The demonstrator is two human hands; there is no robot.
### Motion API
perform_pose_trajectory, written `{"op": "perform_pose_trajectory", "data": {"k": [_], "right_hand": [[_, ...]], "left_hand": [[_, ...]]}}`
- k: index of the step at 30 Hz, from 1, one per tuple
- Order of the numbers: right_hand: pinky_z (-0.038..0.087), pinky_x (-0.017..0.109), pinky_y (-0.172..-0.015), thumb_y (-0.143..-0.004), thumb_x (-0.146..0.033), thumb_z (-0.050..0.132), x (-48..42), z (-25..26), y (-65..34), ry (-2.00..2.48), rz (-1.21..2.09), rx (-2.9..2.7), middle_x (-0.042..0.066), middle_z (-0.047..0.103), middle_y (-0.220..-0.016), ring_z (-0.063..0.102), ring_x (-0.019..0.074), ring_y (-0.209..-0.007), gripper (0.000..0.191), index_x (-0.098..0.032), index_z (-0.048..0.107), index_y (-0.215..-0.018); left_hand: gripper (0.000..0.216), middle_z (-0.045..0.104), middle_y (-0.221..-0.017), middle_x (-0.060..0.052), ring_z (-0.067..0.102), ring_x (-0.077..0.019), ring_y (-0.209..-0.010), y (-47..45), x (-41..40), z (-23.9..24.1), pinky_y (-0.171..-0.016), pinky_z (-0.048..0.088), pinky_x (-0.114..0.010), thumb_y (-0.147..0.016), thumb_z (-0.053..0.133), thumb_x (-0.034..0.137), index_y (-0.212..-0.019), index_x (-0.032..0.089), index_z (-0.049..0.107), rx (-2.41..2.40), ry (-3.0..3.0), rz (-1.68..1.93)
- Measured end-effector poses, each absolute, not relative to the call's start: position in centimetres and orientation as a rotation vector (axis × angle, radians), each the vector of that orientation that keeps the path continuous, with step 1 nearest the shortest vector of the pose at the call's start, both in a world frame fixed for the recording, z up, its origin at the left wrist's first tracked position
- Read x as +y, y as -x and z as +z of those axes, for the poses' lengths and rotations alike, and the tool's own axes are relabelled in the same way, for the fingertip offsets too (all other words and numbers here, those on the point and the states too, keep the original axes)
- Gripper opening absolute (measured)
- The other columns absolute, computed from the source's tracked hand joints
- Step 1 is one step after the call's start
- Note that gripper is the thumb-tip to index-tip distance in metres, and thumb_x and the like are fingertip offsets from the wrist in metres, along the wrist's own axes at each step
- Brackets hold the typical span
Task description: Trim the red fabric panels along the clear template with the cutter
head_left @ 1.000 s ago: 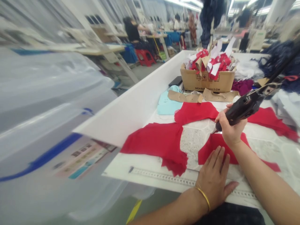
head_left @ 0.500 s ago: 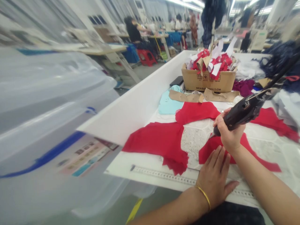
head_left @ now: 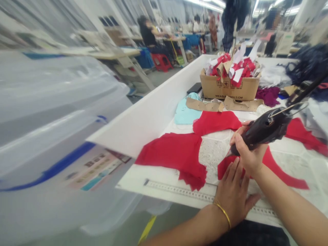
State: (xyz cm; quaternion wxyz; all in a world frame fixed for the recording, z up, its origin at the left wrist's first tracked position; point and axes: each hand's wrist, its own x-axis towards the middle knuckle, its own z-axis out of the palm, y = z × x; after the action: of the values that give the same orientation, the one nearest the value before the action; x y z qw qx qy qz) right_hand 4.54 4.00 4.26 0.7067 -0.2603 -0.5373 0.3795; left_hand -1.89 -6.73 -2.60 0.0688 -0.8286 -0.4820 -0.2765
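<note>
Tool (head_left: 266,128), black: gripped in right hand (head_left: 248,150), fingers wrapped round; tip lower along upper-left edge of red cloth piece (head_left: 223,168) than moments ago, work apparently advancing. Left hand (head_left: 232,191): fingers extended flat on cloth, gripping nothing; cloth on table (head_left: 156,173)

You are gripping a black tool (head_left: 266,128) in your right hand (head_left: 250,155), its tip pointing by the edge of a red cloth piece (head_left: 223,169). The fingers (head_left: 232,171) of your left hand (head_left: 231,189) are resting on that cloth. A ruler strip (head_left: 176,190) is running along the near edge of the worktop (head_left: 129,181), while a cardboard box (head_left: 225,90) is holding red and white scraps (head_left: 244,66) beyond.
</note>
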Motion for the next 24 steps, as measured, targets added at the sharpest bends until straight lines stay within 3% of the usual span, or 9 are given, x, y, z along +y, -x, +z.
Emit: {"op": "perform_pose_trajectory", "data": {"k": [8, 15, 24], "right_hand": [[0.054, 0.031, -0.061, -0.087, -0.026, 0.069, 3.9, 4.1, -4.3, 0.605, 0.841, -1.259, -0.005, 0.058, -0.066, 0.06, 0.0138, -0.058, 0.016, -0.023, 0.054, -0.092], [0.052, 0.028, -0.055, -0.083, -0.022, 0.071, 4.0, 5.6, -5.6, 0.56, 0.858, -1.173, -0.008, 0.06, -0.066, 0.058, 0.012, -0.052, 0.03, -0.024, 0.053, -0.108], [0.053, 0.029, -0.055, -0.081, -0.025, 0.072, 7.6, 5.6, -9.5, 0.68, 0.666, -1.134, -0.009, 0.061, -0.062, 0.061, 0.0131, -0.048, 0.025, -0.023, 0.057, -0.101]], "left_hand": [[0.065, 0.063, -0.135, -0.027, 0.062, -0.0433, -0.126, 1.9, -6.7, -2.6, -0.095, 0.059, -0.055, -0.105, 0.042, 0.058, -0.14, 0.005, 0.054, -1.497, 2.579, -0.831], [0.076, 0.058, -0.145, -0.028, 0.053, -0.0423, -0.139, 2.5, -6.1, -1.8, -0.11, 0.051, -0.054, -0.101, 0.049, 0.068, -0.142, 0.003, 0.053, -1.384, 2.675, -0.641], [0.076, 0.058, -0.147, -0.027, 0.054, -0.0374, -0.141, 2.1, -1.7, -0.7, -0.119, 0.043, -0.046, -0.104, 0.045, 0.066, -0.141, 0.001, 0.056, -1.098, 2.753, -0.473]]}}
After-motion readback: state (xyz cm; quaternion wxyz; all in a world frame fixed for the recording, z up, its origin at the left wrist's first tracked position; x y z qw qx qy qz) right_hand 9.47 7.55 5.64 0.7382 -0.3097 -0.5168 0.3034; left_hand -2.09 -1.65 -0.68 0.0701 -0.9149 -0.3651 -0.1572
